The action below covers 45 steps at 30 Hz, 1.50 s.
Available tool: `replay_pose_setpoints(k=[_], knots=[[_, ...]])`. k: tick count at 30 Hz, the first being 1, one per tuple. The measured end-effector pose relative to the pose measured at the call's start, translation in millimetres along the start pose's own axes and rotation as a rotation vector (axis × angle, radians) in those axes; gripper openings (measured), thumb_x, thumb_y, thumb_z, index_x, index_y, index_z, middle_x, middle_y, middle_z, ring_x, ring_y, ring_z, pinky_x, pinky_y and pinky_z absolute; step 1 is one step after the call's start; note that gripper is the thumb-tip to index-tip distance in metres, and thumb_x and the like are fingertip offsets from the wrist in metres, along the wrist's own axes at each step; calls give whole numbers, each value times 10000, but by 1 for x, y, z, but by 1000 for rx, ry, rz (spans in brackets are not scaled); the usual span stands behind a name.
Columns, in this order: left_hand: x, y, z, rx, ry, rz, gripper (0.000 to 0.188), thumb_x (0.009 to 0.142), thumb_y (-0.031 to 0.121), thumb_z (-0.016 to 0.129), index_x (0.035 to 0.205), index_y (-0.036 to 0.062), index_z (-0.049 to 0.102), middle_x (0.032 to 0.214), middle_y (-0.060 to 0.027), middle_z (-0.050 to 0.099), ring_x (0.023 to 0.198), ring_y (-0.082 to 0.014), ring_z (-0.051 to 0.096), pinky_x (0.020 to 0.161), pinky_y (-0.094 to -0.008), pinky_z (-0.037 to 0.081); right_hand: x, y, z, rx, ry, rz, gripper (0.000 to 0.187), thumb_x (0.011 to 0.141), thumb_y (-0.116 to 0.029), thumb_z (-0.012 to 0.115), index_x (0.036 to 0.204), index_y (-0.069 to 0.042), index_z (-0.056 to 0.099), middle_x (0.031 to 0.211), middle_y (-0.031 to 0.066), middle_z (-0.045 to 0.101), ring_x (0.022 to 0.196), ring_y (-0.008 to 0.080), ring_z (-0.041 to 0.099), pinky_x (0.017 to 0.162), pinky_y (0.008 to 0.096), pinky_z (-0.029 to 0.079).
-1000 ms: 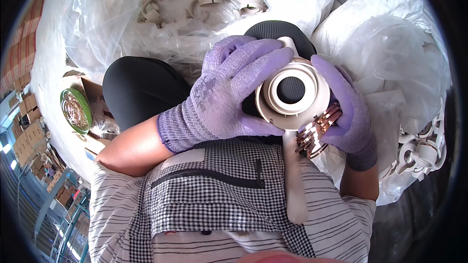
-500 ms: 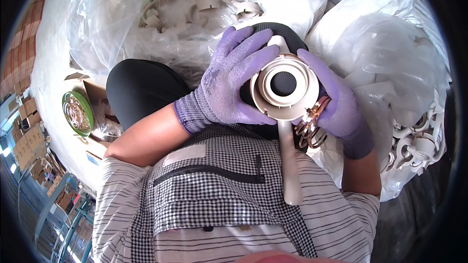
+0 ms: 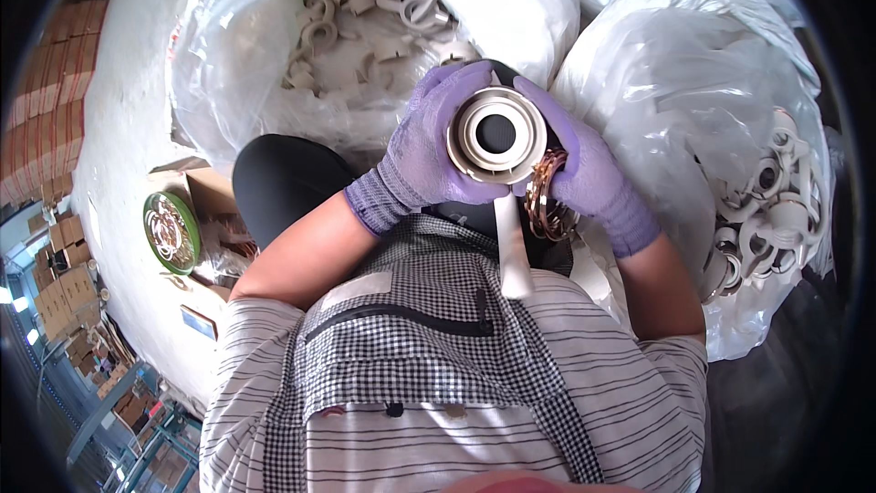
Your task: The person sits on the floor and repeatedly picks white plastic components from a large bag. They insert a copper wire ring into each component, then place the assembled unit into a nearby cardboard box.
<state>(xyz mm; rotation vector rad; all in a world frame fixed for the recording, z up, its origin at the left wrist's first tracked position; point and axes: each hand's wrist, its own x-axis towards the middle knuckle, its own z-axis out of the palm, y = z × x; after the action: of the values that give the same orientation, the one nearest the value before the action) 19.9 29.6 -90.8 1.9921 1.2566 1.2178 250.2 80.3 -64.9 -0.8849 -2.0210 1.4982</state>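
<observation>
Between my two purple-gloved hands is a round white plastic part [image 3: 469, 160] with stepped rings and an open centre, through which dark cloth shows. A white plastic handle [image 3: 513, 260] sticks out below it toward my apron. My left hand [image 3: 424, 146] wraps the part's left side, fingers along the far edge. The right hand [image 3: 584, 164] grips its right side, and a bunch of thin copper-coloured rings [image 3: 547, 205] hangs at that palm, beside the part. Some fingertips are hidden behind the part.
A clear plastic bag [image 3: 237, 64] ahead holds several white plastic pieces [image 3: 420, 11]. Another bag on the right [image 3: 657, 82] has more white ring-shaped parts [image 3: 771, 228] beside it. A green bowl [image 3: 173, 233] of copper-coloured rings stands at the left by a cardboard box [image 3: 214, 194].
Both hands have shifted slightly left with the white part, which now looks smaller and its handle shorter. My left fingers have come closer around it. The whole view has also shifted.
</observation>
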Motion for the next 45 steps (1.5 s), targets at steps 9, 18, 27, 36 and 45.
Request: replay_pose_setpoints(k=[9,18,27,36,45], knots=[[-10,76,-55,-994,-122,-516,1057,842,792,618,1494,-14,411,1446,-187,557,1298,-286,584,1109,-432,462,-44,-48,-6,379,179,-383,371,686,-103,923,954,-27,680,887,48,558,720,178,540,637,289,481],[2,133,-65,-1151,-345,-503,998,851,696,704,1479,-24,416,1391,-186,591,1257,-277,618,1083,-412,503,-55,-117,18,-478,424,-645,686,597,-116,901,1233,-65,649,1181,142,612,1038,334,631,888,420,542],[-6,143,-61,-1002,-328,-685,772,925,496,713,1438,-31,479,1301,-194,659,1185,-268,672,1045,-381,538,-64,-111,27,-459,398,-524,590,562,-130,899,1043,-67,564,1014,155,582,884,369,641,720,453,548],[-32,135,-43,-799,-188,-783,798,904,366,789,1489,-16,404,1330,-147,626,1189,-199,635,1044,-352,509,-69,-84,37,-216,444,-502,535,623,-79,870,1011,-68,501,997,125,547,880,278,595,770,392,506],[-11,173,-54,-143,135,129,711,638,300,972,1197,23,630,1121,-130,622,1035,-275,618,903,-382,511,-64,-88,-5,-985,241,-563,552,813,-404,843,1242,-130,629,1145,7,684,998,192,654,872,411,530]])
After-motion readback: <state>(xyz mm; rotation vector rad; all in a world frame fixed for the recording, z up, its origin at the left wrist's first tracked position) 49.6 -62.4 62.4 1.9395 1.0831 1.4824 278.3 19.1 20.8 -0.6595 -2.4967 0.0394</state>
